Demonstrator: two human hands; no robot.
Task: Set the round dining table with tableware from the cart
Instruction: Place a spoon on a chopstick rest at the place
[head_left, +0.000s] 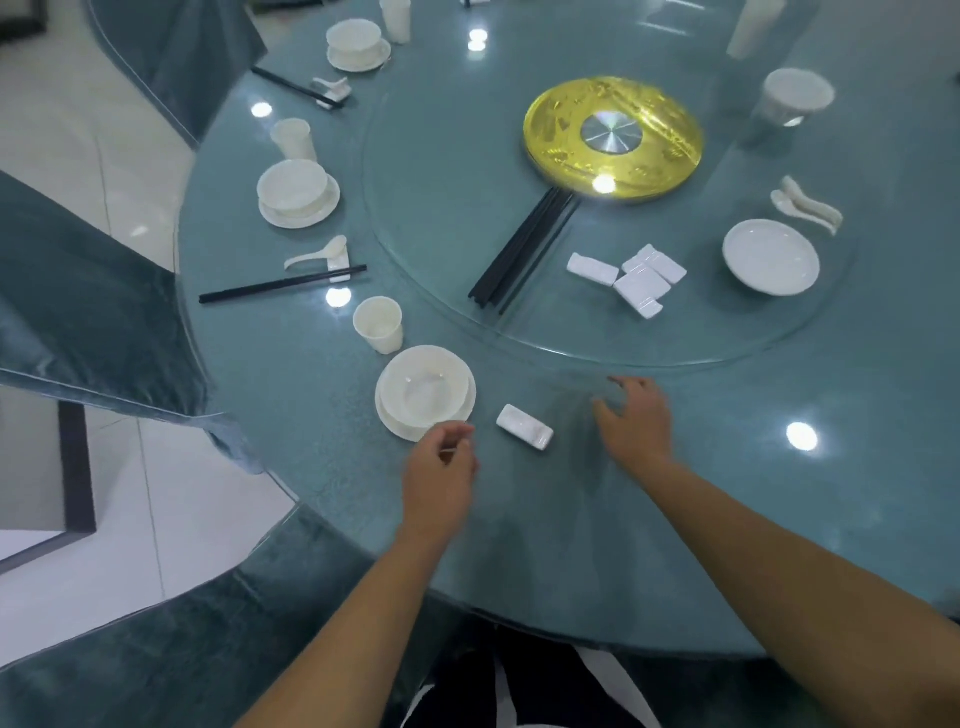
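A white chopstick rest (524, 427) lies on the teal round table (727, 493) between my two hands. My left hand (441, 467) hovers just left of it, fingers curled, holding nothing, beside a white bowl on a plate (425, 391) with a cup (378, 325) behind. My right hand (631, 418) is spread open at the edge of the glass turntable (447, 208). On the turntable lie black chopsticks (522, 248), several white rests (636, 278), a white plate (770, 257) and spoons (808, 205).
Two finished place settings run along the left rim: bowl on plate (297, 193), spoon and chopsticks (283, 284), and another farther back (357, 44). A gold disc (613, 136) marks the turntable's centre. Teal-covered chairs (88, 312) crowd the left side.
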